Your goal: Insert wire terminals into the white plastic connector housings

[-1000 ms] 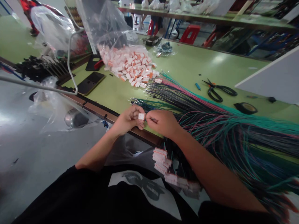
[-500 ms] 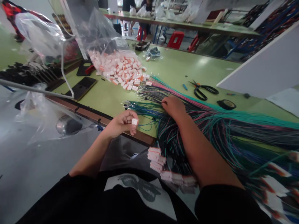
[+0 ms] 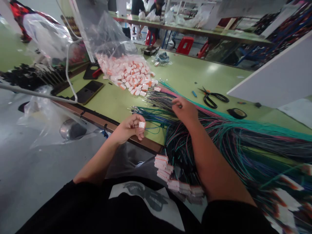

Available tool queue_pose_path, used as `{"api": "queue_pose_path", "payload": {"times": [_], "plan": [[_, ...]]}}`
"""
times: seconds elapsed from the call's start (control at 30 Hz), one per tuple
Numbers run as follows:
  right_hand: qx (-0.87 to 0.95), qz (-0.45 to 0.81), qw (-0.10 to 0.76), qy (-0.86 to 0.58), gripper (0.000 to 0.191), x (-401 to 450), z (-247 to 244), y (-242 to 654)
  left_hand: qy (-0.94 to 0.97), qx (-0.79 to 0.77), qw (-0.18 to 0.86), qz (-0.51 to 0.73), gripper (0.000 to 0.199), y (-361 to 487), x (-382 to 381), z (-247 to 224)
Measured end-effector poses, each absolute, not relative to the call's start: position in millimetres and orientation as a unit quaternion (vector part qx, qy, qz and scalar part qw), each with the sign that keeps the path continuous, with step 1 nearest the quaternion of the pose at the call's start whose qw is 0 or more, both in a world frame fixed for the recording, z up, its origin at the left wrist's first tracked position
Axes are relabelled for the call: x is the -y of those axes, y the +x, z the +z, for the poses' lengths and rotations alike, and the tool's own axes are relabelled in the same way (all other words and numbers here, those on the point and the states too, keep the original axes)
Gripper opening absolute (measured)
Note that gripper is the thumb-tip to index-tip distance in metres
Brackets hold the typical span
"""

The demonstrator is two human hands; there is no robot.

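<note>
My left hand (image 3: pixel 131 128) is closed at the table's front edge, pinching a small white connector housing (image 3: pixel 141 124) between thumb and fingers. A thin blue wire (image 3: pixel 153 128) runs to the right from it. My right hand (image 3: pixel 185 110) hovers over or rests on the dark wires (image 3: pixel 161 99), its fingers curled together; whatever lies between them is hidden. Below it, a bundle of blue and green wires (image 3: pixel 148 114) lies with bare metal tips pointing left. Finished-looking white and orange connectors (image 3: pixel 163 167) hang in a cluster over the edge near my lap.
A plastic bag spills a heap of white and orange connectors (image 3: pixel 135 73) on the green table. Black-handled scissors (image 3: pixel 213 97), a tape roll (image 3: pixel 237 113) and a blue piece (image 3: pixel 194 93) lie to the right. A phone (image 3: pixel 89 92) lies left. Other people sit at a far table.
My right hand has lifted slightly off the wires and shifted a little right, its fingers curling more. The left hand keeps the connector in nearly the same spot. The view has shifted slightly.
</note>
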State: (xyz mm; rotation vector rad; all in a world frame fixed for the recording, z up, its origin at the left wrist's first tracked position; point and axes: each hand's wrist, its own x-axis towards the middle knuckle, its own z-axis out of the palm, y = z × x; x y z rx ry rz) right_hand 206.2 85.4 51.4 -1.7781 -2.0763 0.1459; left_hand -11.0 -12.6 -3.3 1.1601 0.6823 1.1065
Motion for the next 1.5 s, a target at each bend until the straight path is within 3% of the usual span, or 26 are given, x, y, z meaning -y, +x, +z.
{"api": "queue_pose_path", "payload": {"times": [0.1,0.2,0.3,0.47,0.63,1.23,1.5], "plan": [[0.791,0.04,0.112,-0.6,0.016,-78.4,58.4,204.4,0.502,-0.305,0.65,0.483,0.033,-10.6,12.4,-2.9],[0.727,0.009,0.192,-0.659,0.02,-76.8,70.6,218.0,0.49,-0.303,0.652,0.493,0.033,-9.6,12.5,-1.3],[0.704,0.056,0.289,-0.647,0.02,-71.7,82.1,228.3,0.469,-0.303,0.656,0.508,0.035,-7.9,11.7,0.2],[0.825,0.249,0.276,-0.426,0.02,-44.2,78.5,197.3,0.447,-0.311,0.66,0.518,0.037,-6.4,9.9,1.2],[0.871,0.252,0.269,-0.324,0.016,-25.5,63.8,166.6,0.461,-0.308,0.661,0.505,0.038,-7.9,9.4,1.5],[0.841,0.192,0.257,-0.435,0.011,-21.9,54.0,159.0,0.459,-0.309,0.655,0.516,0.04,-8.2,9.4,1.2],[0.821,0.229,0.264,-0.452,0.012,-18.9,45.6,150.5,0.463,-0.328,0.627,0.534,0.042,-4.2,10.9,0.1]]}}
